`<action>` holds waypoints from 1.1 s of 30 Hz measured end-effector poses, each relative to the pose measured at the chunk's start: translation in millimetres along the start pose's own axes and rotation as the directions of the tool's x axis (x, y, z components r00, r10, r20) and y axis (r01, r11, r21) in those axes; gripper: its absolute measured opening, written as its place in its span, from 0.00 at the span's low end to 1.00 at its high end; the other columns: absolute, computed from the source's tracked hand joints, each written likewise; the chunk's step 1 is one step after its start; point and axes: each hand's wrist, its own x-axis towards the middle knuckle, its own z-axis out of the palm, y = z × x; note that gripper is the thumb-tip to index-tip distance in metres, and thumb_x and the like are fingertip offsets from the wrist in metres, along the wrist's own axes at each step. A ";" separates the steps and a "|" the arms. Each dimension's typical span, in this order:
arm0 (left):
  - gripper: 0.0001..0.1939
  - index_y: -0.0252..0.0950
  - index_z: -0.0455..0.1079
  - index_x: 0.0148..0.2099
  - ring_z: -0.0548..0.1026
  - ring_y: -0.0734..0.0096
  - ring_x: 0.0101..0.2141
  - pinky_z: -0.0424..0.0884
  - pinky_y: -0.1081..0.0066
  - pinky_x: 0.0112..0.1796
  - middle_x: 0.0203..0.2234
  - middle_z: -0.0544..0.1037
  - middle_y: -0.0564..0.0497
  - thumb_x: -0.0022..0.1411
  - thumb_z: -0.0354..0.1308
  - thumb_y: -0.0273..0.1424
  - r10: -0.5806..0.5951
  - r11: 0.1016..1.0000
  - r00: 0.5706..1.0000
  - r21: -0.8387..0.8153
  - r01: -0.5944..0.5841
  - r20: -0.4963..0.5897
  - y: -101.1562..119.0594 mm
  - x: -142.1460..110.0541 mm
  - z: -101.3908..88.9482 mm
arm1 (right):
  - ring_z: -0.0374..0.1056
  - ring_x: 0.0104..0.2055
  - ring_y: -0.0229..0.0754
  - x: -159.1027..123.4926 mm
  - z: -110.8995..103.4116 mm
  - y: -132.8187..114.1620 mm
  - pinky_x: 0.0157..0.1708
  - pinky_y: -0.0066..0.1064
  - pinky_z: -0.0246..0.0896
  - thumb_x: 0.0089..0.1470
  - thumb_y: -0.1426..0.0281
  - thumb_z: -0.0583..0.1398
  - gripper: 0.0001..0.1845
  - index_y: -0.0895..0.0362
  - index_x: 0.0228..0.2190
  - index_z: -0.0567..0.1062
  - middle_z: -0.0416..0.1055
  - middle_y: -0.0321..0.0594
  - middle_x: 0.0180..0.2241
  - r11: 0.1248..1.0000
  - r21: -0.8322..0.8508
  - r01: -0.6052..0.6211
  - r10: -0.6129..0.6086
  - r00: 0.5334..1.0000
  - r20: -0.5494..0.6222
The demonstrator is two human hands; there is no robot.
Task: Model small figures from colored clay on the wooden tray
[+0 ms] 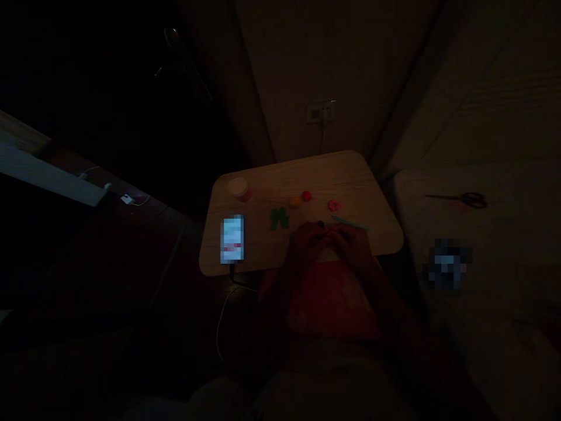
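My left hand [307, 242] and my right hand [349, 241] meet at the near edge of a small wooden table [272, 181]. Their fingers are bent and pressed together; what lies between them is too dark to make out. A small dark lump [321, 224] shows at the left fingertips. Just beyond the right hand lies a thin light-blue stick [348, 222]. Further back are a pink flower-shaped ring [334, 205], a red ball-like piece [307, 196] and a yellow-orange lump [295, 202]. Green leaf-like pieces [279, 218] lie to the left.
A lit phone [232, 240] with a cable lies at the table's left, below a lidded tub [239, 190]. Scissors [464, 200] rest on a pale surface at right, above a blurred dark object [447, 264]. A wall socket [321, 111] is behind the table. The room is very dark.
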 end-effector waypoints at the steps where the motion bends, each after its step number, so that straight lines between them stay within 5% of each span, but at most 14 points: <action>1: 0.08 0.38 0.77 0.40 0.78 0.66 0.39 0.75 0.64 0.42 0.35 0.80 0.47 0.63 0.65 0.36 -0.007 1.000 1.000 -0.004 0.007 -0.002 0.9 0.8 -0.5 | 0.69 0.25 0.39 0.0 0.0 -1.1 0.29 0.30 0.64 0.59 0.63 0.61 0.12 0.55 0.28 0.79 0.75 0.36 0.22 1.000 -0.008 0.004 -0.004 1.000 0.006; 4: 0.06 0.37 0.75 0.38 0.77 0.68 0.35 0.73 0.66 0.40 0.33 0.79 0.49 0.64 0.63 0.34 -0.040 0.999 0.999 -0.001 0.040 -0.029 2.4 3.0 -4.2 | 0.65 0.24 0.38 0.1 -0.7 -3.7 0.26 0.29 0.60 0.61 0.62 0.59 0.13 0.54 0.27 0.74 0.70 0.34 0.21 0.999 0.022 -0.027 0.028 0.998 -0.048; 7: 0.05 0.37 0.73 0.37 0.75 0.68 0.34 0.72 0.67 0.39 0.32 0.77 0.50 0.66 0.60 0.32 -0.110 0.994 0.987 -0.005 0.110 -0.121 3.5 4.4 -8.7 | 0.61 0.21 0.36 -0.4 -0.5 -4.6 0.23 0.27 0.57 0.65 0.61 0.54 0.15 0.53 0.28 0.70 0.66 0.32 0.19 0.986 0.135 -0.099 0.128 0.966 -0.225; 11: 0.04 0.37 0.74 0.39 0.76 0.68 0.37 0.72 0.68 0.41 0.35 0.79 0.49 0.67 0.59 0.32 -0.169 0.985 0.982 -0.056 0.165 -0.089 8.2 5.6 -9.4 | 0.63 0.21 0.37 -1.3 1.4 -4.6 0.21 0.28 0.58 0.59 0.61 0.60 0.10 0.54 0.32 0.77 0.71 0.34 0.22 0.988 0.114 -0.108 0.121 0.986 -0.115; 16: 0.05 0.37 0.72 0.41 0.77 0.68 0.39 0.72 0.68 0.43 0.36 0.79 0.49 0.68 0.55 0.28 -0.249 0.962 0.961 -0.150 0.230 -0.123 7.6 7.1 -7.6 | 0.69 0.32 0.41 0.0 -3.1 -1.9 0.35 0.34 0.67 0.63 0.62 0.58 0.15 0.54 0.42 0.82 0.74 0.39 0.30 0.996 0.080 0.038 -0.021 0.981 -0.193; 19: 0.09 0.37 0.70 0.39 0.74 0.67 0.37 0.71 0.67 0.41 0.33 0.76 0.49 0.67 0.49 0.24 -0.199 0.977 0.970 -0.098 0.187 -0.137 2.6 7.4 -9.4 | 0.71 0.34 0.42 0.6 -5.3 0.8 0.38 0.35 0.69 0.63 0.63 0.58 0.16 0.52 0.48 0.81 0.75 0.40 0.34 0.989 0.131 0.064 -0.039 0.982 -0.182; 23: 0.11 0.37 0.71 0.40 0.70 0.65 0.37 0.69 0.65 0.42 0.34 0.71 0.48 0.62 0.49 0.20 -0.119 0.993 0.984 0.003 0.121 -0.130 0.1 5.3 -10.9 | 0.75 0.35 0.43 0.6 -2.2 1.8 0.40 0.37 0.71 0.57 0.65 0.63 0.11 0.53 0.40 0.83 0.80 0.41 0.34 0.992 0.123 -0.002 0.026 0.981 -0.193; 27: 0.19 0.37 0.70 0.52 0.70 0.62 0.43 0.70 0.61 0.48 0.43 0.68 0.45 0.58 0.56 0.20 -0.139 0.982 0.987 0.119 0.147 -0.076 0.1 2.2 -5.3 | 0.74 0.26 0.43 -0.1 2.7 -0.5 0.29 0.35 0.72 0.50 0.65 0.68 0.06 0.55 0.30 0.82 0.80 0.40 0.26 0.968 0.217 -0.125 0.171 0.962 -0.212; 33: 0.21 0.35 0.68 0.59 0.67 0.56 0.48 0.67 0.54 0.55 0.46 0.64 0.42 0.64 0.59 0.28 -0.169 0.936 0.985 0.309 0.171 -0.033 -6.1 1.4 6.5 | 0.65 0.16 0.37 -3.0 5.2 -6.3 0.16 0.27 0.59 0.49 0.65 0.68 0.11 0.53 0.22 0.72 0.71 0.32 0.16 0.933 0.305 -0.189 0.265 0.936 -0.231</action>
